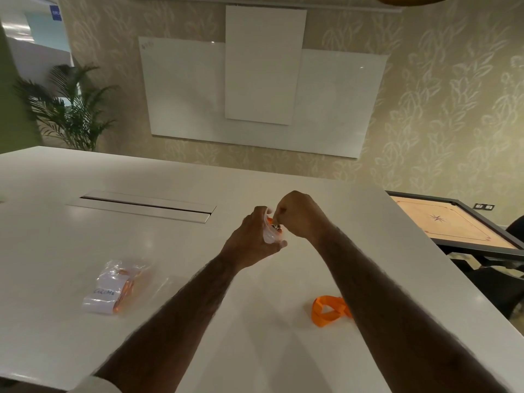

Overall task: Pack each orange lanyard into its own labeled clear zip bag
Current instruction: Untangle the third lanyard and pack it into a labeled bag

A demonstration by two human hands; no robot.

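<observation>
Above the white table (85, 171), my left hand (252, 236) grips a clear zip bag (270, 235) with an orange lanyard partly inside it. My right hand (297, 215) pinches at the bag's top, where a bit of orange and a metal clip show. A loose orange lanyard (329, 310) lies folded on the table near my right forearm. To the left lies a filled clear bag (113, 290) with a white handwritten label and an orange lanyard inside.
A recessed cable hatch (141, 205) sits in the table at the back left. A carrom board (453, 222) stands off the table's right edge. Whiteboards hang on the far wall, and a potted plant (71, 106) stands at the left.
</observation>
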